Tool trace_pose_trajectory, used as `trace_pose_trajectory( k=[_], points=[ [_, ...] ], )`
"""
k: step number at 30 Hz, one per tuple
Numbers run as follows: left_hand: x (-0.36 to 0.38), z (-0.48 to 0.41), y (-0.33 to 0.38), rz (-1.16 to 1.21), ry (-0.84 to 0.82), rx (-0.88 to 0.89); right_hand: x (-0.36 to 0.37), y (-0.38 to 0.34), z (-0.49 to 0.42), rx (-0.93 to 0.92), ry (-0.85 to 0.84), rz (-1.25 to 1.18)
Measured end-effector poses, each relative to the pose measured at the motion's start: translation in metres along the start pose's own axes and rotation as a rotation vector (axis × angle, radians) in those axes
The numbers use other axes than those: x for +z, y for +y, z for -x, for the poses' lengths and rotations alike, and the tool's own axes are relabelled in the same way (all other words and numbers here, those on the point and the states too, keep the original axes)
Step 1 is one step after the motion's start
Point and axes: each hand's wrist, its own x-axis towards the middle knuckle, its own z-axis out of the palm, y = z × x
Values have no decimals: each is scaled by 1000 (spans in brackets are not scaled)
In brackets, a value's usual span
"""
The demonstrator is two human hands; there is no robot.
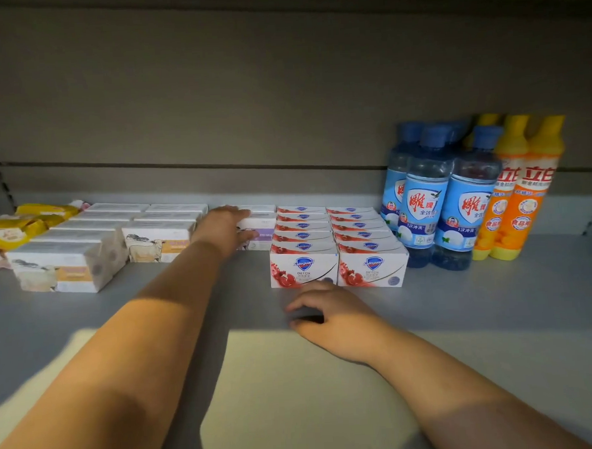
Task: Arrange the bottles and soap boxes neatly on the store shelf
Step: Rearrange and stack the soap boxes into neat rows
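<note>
My left hand (225, 228) reaches deep onto the shelf and grips a white and purple soap box (261, 231) from its left side. Two neat rows of red and white Safeguard soap boxes (337, 246) stand just right of it. My right hand (321, 314) rests on the grey shelf (497, 299) in front of those rows, fingers curled and holding nothing. Left of my arm sit white goat-milk soap boxes (83, 249). Blue bottles (434, 200) and orange bottles with yellow caps (522, 192) stand upright at the right.
Yellow wrapped soap packets (20, 226) lie loosely at the far left. The grey back panel (281, 105) closes off the shelf behind everything. Bare shelf surface stretches along the front.
</note>
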Motion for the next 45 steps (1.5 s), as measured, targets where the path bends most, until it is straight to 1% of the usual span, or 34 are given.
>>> trace_pose_trajectory(
  k=[9, 11, 13, 14, 16, 17, 18, 19, 20, 22, 23, 24, 27, 32, 36, 38, 40, 41, 43, 44, 45],
  points=[
    [-4, -3, -9, 274, -1, 28, 0, -2, 2, 0, 23, 20],
    [-4, -1, -8, 259, -17, 32, -1, -4, 2, -4, 26, 20],
    [-4, 4, -5, 151, -17, 60, -3, -4, 2, -8, 26, 6],
    [-5, 7, -5, 123, 38, 90, -4, -4, 2, -8, 25, 6],
    [-12, 15, -6, 72, 264, 202, -3, -3, 1, -3, 28, 21],
    [-15, 18, -10, 6, 360, 236, -3, -2, 1, -1, 32, 25],
    [-18, 21, -15, -66, 412, 223, -3, -2, 1, 0, 33, 27],
    [-22, 24, -22, -127, 388, 150, -2, -2, 0, 0, 34, 27],
    [-23, 28, -30, -173, 296, 31, -2, -2, 0, 0, 33, 26],
    [-22, 37, -44, -249, 54, -194, -2, -2, 1, 0, 35, 26],
    [-21, 41, -49, -278, -27, -237, -2, -3, 1, 0, 35, 28],
    [-20, 44, -53, -292, -61, -234, -2, -3, 1, 0, 33, 29],
    [-22, 52, -59, -327, -12, -179, -2, -4, 1, 1, 43, 13],
    [-27, 68, -58, -398, 92, -199, -1, -5, 2, 27, 55, 2],
    [-28, 80, -60, -413, 193, -151, -1, -6, 2, 63, 45, -7],
    [-30, 84, -53, -302, 281, -126, -1, -7, 3, 77, 41, -7],
    [-39, 87, -39, -78, 358, -153, -2, -7, 3, 86, 38, 6],
    [-44, 89, -29, 73, 390, -170, -3, -8, 3, 89, 33, 14],
    [-54, 94, -8, 493, 482, -192, -4, -8, 3, 103, 21, 15],
    [-60, 97, 2, 718, 509, -209, -4, -8, 3, 117, 23, -18],
    [-66, 98, 13, 923, 500, -242, -3, -8, 4, 136, 37, -95]
  ],
)
